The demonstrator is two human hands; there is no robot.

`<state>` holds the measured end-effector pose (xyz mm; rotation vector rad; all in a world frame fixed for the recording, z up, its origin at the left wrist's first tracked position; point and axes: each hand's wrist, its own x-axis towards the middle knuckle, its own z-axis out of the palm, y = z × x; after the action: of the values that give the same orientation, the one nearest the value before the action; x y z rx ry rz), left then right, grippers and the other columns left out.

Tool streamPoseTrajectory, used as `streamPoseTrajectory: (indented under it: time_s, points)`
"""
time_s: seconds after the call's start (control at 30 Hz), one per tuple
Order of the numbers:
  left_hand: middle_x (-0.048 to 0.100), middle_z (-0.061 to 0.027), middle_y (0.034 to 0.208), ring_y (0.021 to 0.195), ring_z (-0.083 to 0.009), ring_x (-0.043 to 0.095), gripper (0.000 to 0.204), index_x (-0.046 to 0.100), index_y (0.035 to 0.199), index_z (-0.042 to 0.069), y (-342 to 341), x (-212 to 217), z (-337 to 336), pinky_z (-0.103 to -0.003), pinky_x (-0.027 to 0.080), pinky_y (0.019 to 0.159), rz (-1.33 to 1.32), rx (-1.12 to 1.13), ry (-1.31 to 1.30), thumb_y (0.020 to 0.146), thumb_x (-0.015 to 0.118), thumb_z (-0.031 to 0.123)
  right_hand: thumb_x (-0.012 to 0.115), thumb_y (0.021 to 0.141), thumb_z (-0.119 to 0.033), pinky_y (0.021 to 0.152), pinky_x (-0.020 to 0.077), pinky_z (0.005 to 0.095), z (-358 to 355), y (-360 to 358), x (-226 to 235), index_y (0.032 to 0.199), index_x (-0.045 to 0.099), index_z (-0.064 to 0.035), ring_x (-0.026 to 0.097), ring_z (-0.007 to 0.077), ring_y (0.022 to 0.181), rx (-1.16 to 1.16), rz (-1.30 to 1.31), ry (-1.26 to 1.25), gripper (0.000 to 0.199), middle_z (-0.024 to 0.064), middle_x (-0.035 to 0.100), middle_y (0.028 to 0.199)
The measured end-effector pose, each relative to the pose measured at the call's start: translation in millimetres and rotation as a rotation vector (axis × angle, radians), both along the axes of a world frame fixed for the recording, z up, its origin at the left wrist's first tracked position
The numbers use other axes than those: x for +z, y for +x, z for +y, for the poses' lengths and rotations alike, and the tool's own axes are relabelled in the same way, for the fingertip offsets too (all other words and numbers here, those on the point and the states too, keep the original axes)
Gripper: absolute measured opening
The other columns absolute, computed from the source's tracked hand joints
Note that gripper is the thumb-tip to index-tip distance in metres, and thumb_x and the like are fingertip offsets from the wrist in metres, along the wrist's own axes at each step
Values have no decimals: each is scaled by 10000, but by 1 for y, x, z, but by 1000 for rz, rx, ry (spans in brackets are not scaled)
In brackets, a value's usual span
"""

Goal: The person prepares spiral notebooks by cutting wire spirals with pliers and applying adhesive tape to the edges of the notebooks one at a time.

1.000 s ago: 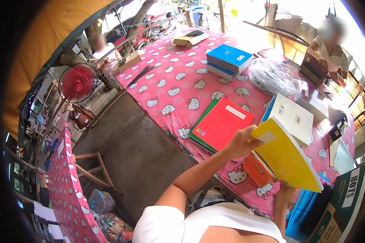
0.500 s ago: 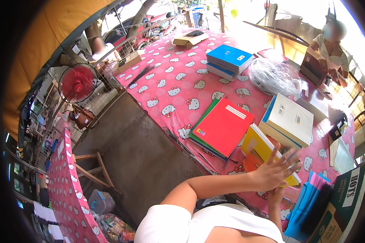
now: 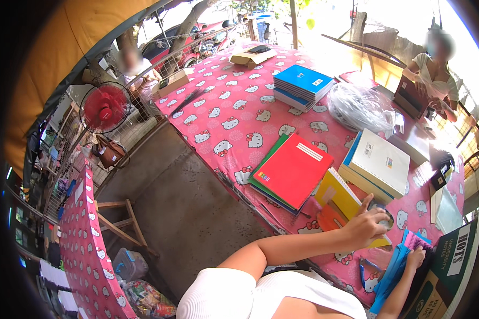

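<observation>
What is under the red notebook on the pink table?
Under the red notebook lies a green notebook and other dark covers, only their edges showing. Their number and faces stay hidden.

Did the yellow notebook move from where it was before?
Yes. The yellow notebook was lifted up earlier; now it lies flat on the table, beside the red notebook, under the left hand.

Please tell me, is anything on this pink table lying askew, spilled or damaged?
Nothing looks spilled or damaged. The red-covered notebook stack lies slanted, its corner close to the pink patterned table's edge. The yellow notebook lies crooked under the left hand. The right hand touches blue folders.
</observation>
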<state>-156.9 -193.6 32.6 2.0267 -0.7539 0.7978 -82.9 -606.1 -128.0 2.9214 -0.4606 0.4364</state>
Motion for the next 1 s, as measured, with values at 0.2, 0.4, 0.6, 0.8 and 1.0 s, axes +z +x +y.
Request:
streamPoseTrajectory:
  time_s: [0.2, 0.4, 0.6, 0.8, 1.0]
  points:
    - [637, -23, 779, 832, -212, 590, 107, 702, 851, 144, 2, -5, 1, -538, 177, 1074, 157, -108, 22, 787, 682, 227, 432, 863, -16, 803, 478, 495, -20, 5, 17, 1164, 498, -21, 601, 423, 943, -127, -88, 278, 308, 274, 609, 960]
    - [638, 7, 781, 820, -180, 582, 119, 722, 813, 184, -2, 0, 4, -511, 212, 1040, 183, -71, 31, 774, 706, 295, 571, 907, -190, 701, 486, 371, 74, -28, 96, 1016, 669, -25, 637, 325, 786, 167, -88, 374, 221, 133, 624, 829]
    - [635, 30, 791, 828, -165, 564, 127, 718, 768, 185, 5, -3, -3, -484, 239, 994, 128, -111, -51, 768, 716, 311, 612, 901, -131, 581, 402, 228, 169, -87, 156, 977, 675, 25, 521, 93, 660, 554, -148, 1080, 185, 44, 562, 755]
    - [627, 21, 754, 803, -171, 550, 138, 725, 772, 177, 3, 5, 2, -472, 249, 974, 191, -116, 6, 770, 711, 315, 633, 878, -82, 583, 389, 217, 221, -103, 173, 903, 661, 34, 495, 71, 667, 591, -159, 1133, 122, 28, 569, 741]
    - [624, 16, 722, 792, -174, 550, 177, 731, 761, 178, 3, -1, 0, -475, 247, 983, 133, -90, -49, 762, 707, 353, 657, 883, -122, 542, 356, 176, 223, -95, 181, 829, 652, 5, 485, 38, 622, 507, -347, 1263, 138, -22, 580, 725]
